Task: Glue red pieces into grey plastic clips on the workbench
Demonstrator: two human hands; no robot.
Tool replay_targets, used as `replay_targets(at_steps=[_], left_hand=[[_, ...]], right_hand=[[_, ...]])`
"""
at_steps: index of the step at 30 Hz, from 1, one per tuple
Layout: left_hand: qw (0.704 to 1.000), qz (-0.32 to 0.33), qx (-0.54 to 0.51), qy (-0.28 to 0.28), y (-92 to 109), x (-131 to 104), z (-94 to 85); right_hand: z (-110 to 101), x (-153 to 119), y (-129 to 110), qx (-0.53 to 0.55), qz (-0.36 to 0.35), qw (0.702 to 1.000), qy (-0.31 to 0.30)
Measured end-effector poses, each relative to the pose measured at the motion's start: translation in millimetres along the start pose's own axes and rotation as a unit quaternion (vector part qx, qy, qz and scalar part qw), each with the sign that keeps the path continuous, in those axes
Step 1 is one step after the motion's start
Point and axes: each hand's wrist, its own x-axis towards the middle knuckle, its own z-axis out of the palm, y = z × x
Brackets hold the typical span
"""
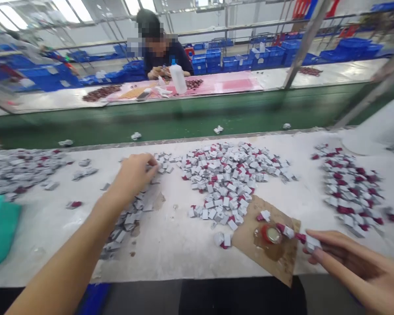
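My right hand (354,258) pinches a small grey-and-maroon plastic part (311,243) between thumb and fingers, at the right edge of a brown card (249,236). On that card stands a small red pot with a pale round top (272,235), in a puddle of brownish liquid. Two more grey-and-maroon parts lie close to the pot. My left hand (136,173) reaches over the table with fingers curled together, beside a strip of loose grey parts (166,162). Whatever is between its fingertips is mostly hidden.
A big heap of grey and maroon parts (223,170) covers the middle. Other heaps lie at left (22,168) and right (351,188). A teal basket (3,232) stands at the left edge. Across a green belt (184,118), a person (167,52) works near a white bottle (178,78).
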Motion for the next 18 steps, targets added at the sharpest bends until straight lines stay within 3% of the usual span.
replay_targets(at_steps=[4, 8, 11, 15, 18], left_hand=[[0.999, -0.016, -0.029, 0.003, 6, 3, 6.1], [0.998, -0.002, -0.024, 0.055, 19, -11, 4.8], [0.997, 0.025, -0.03, 0.064, 29, -39, 8.9], [0.992, 0.039, -0.115, -0.017, 36, -86, 31.8], [0.984, 0.029, -0.174, -0.028, 39, -114, 50.6]], right_hand=[[22, 1, -42, 0.046, -0.021, 0.999, -0.001], [34, 2, -50, 0.051, -0.044, 0.998, -0.006], [40, -1, -46, 0.064, -0.044, 0.997, -0.029], [43, -5, -41, 0.063, -0.045, 0.997, -0.032], [42, -5, -40, 0.053, -0.047, 0.997, -0.034]])
